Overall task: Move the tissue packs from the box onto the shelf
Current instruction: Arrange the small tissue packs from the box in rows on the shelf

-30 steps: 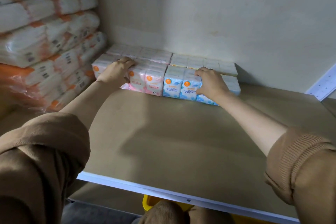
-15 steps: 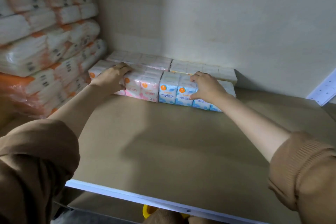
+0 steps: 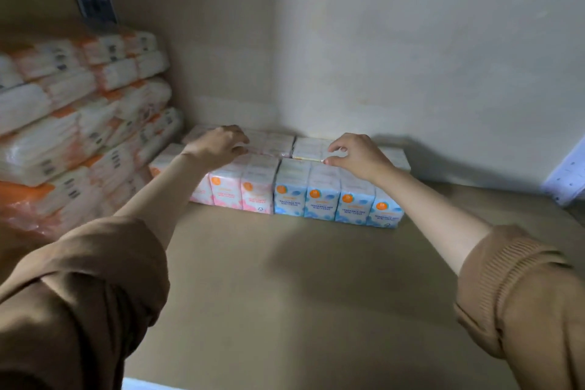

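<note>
Under both hands, at the back of the shelf, the tissue packs stand upright in two rows close against the wall. Pink ones are below the left hand and blue ones below the right hand. The left hand's fingers are loosely bent over the pack tops and grip nothing. The right hand hangs just above the blue packs, thumb and forefinger curved and apart, holding nothing. Left of the left hand lies a tall stack of orange-and-white wrapped bundles.
</note>
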`<state>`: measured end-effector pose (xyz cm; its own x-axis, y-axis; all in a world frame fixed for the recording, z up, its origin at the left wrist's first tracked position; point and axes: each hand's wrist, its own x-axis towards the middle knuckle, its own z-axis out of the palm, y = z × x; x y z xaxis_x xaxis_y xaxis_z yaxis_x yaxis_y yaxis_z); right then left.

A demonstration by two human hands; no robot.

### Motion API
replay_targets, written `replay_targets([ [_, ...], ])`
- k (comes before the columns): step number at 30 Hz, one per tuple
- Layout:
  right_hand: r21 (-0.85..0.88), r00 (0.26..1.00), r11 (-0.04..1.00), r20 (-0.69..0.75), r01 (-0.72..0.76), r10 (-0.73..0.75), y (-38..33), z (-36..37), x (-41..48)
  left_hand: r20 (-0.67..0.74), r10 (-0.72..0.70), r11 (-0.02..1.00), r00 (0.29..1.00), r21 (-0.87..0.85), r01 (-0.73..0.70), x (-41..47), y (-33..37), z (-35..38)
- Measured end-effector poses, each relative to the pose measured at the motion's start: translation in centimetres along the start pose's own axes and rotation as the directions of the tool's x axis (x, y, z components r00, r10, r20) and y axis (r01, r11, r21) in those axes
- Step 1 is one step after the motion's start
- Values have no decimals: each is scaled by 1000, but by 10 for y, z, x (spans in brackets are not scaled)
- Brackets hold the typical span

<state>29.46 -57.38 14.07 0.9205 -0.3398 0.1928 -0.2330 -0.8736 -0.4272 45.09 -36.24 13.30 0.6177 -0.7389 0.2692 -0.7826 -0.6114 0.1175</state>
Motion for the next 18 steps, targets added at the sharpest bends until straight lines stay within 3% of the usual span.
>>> replay_targets([
  [5, -54, 998, 997, 22, -53, 54, 6, 13, 18, 77, -44, 996, 996, -80, 50, 17, 0, 11],
  [10, -30, 997, 997, -41, -71, 70, 7, 16, 22, -25, -99, 970, 995, -223, 91, 24, -4, 18],
  [18, -23, 998, 999, -56, -42, 40, -11, 26, 30, 21, -149, 963, 989, -224, 150, 22, -19, 9],
])
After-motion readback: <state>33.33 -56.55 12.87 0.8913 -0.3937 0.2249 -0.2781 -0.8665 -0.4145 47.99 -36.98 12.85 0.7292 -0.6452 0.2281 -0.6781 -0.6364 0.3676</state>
